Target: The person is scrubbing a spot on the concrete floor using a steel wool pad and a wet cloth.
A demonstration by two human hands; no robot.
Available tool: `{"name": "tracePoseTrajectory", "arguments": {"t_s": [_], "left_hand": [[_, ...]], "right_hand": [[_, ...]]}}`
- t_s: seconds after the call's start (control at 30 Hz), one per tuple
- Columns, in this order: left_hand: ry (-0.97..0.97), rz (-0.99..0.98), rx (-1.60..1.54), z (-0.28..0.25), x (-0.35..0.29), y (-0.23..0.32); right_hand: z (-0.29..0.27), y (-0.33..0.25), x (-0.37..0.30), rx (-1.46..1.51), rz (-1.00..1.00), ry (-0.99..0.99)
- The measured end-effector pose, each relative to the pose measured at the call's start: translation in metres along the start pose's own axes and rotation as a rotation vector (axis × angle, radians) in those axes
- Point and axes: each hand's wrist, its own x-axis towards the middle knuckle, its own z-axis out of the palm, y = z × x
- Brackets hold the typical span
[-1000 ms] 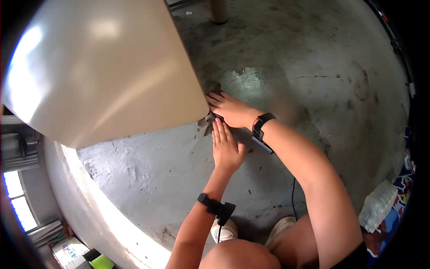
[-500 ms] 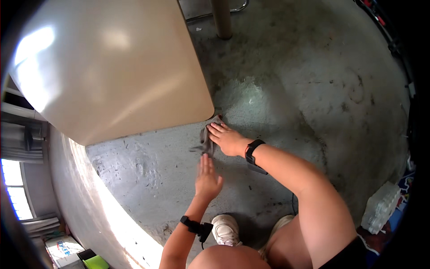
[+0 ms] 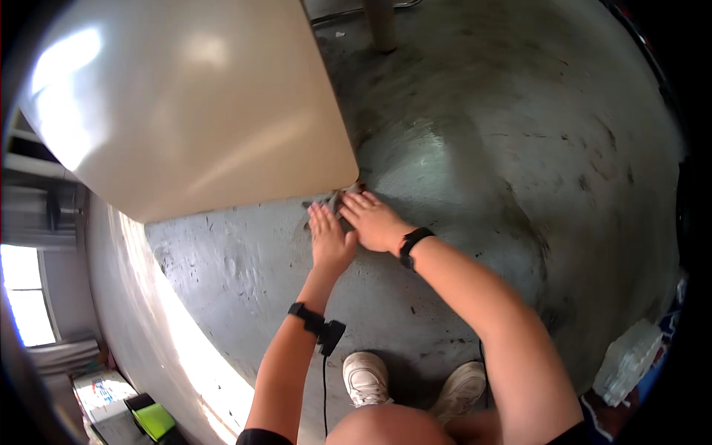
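A grey-brown cloth lies crumpled on the grey floor, close to the rounded corner of a beige tabletop. My left hand rests flat on the cloth's near left part, its fingers stretched out. Beside it my right hand lies flat with fingers extended, pressing on the cloth's right part. Both hands cover much of the cloth. The two hands are close together, thumb side to thumb side. Each wrist wears a black band.
The scuffed concrete floor stretches to the right, with a table leg at the top. My white shoes stand below my hands. A pack of clear bottles is at the lower right. A box and a green item sit lower left.
My left hand has moved up and slightly left onto the cloth. The cloth has shifted toward the table corner and bunched up, and my right hand has moved slightly up with it.
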Motion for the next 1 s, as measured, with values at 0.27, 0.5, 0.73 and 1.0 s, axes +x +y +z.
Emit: {"name": "tracePoseTrajectory", "arguments": {"t_s": [0.27,0.5,0.73,1.0], "left_hand": [[-0.078,0.249,0.028,0.034,0.019,0.148],[-0.203,0.532,-0.021,0.073,-0.042,0.238],[0.128,0.472,-0.003,0.07,-0.101,0.167],[0.105,0.408,-0.16,0.017,-0.112,0.107]], "right_hand": [[-0.043,0.074,-0.135,-0.051,0.222,-0.059],[-0.064,0.094,-0.278,-0.095,0.327,-0.285],[-0.061,0.036,-0.27,-0.037,0.184,-0.052],[-0.065,0.059,-0.236,-0.188,0.257,-0.197]]}}
